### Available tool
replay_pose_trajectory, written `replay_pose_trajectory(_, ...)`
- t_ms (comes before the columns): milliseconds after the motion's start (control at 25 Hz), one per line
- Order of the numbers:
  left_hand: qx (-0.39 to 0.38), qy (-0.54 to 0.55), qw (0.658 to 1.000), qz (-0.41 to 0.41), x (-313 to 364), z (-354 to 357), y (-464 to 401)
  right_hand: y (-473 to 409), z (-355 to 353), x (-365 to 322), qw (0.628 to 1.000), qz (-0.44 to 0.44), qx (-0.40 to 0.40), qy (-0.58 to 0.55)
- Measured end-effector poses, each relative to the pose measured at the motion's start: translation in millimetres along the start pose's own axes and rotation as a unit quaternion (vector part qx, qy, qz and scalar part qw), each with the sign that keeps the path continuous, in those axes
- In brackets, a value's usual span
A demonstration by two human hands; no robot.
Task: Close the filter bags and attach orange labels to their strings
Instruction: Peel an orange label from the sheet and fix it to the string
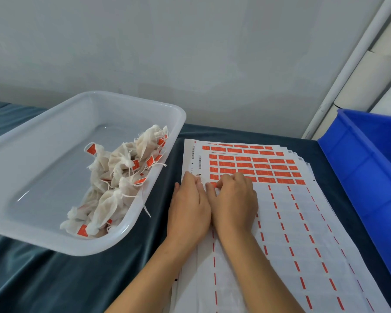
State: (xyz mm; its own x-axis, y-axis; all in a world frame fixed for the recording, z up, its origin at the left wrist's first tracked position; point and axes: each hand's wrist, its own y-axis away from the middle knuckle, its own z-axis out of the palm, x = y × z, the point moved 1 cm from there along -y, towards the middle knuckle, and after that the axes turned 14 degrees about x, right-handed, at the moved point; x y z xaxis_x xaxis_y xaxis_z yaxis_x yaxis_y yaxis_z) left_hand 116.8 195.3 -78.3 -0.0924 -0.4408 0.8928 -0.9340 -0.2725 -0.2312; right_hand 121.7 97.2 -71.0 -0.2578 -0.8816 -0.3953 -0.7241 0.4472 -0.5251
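Orange label (213, 184) at the sheet's (280, 222) left edge, pinched by curled right hand (233, 199) while left hand (189, 206) presses flat beside it: risk is tearing or self-sticking if peeled fast; finished bags (113, 177) wait in tray (54, 177).

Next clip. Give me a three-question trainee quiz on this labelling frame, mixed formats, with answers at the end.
1. True or false: the filter bags in the clear tray already carry orange labels.
2. Multiple choice: where on the label sheet do unpeeled labels remain? A) near end B) far end C) all over
3. Fill in: both the left hand and the right hand work at the sheet's ____ edge.

Key: 1 true; 2 B; 3 left.
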Motion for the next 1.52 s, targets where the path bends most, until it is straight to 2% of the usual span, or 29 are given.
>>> replay_pose_trajectory(200, 0.023, 0.124, 0.989, -0.077, 1.1, -5.4, -6.3, 3.7, 2.0, 5.1, 0.995, 0.031, 0.018, -0.093)
replay_pose_trajectory(480, 0.019, 0.257, 0.962, -0.088, 16.2, -10.1, -5.6, 0.5, 0.0, 12.1, 0.983, 0.057, -0.004, -0.176)
replay_pose_trajectory(600, 0.000, 0.247, 0.964, -0.102, 16.2, -12.0, -8.7, 0.0, -2.5, 14.3, 0.975, 0.067, -0.014, -0.211)
replay_pose_trajectory(800, -0.051, 0.186, 0.979, -0.059, 16.4, -11.9, -5.4, 0.9, -4.1, 17.8, 0.984, 0.037, -0.002, -0.175)
replay_pose_trajectory(960, -0.064, 0.135, 0.988, -0.036, 16.9, -12.9, -6.3, 1.7, -4.6, 19.1, 0.985, 0.025, -0.007, -0.173)
replay_pose_trajectory(1160, -0.081, 0.181, 0.975, -0.099, 17.2, -14.8, -11.0, 4.5, -9.3, 20.2, 0.976, 0.040, 0.003, -0.216)
replay_pose_trajectory(1400, -0.074, 0.280, 0.940, -0.183, 22.3, -15.6, -10.7, 1.9, -17.3, 16.9, 0.958, 0.061, -0.015, -0.279)
replay_pose_trajectory(1520, -0.068, 0.296, 0.926, -0.222, 23.1, -15.8, -11.1, -2.2, -19.5, 17.7, 0.949, 0.088, -0.024, -0.303)
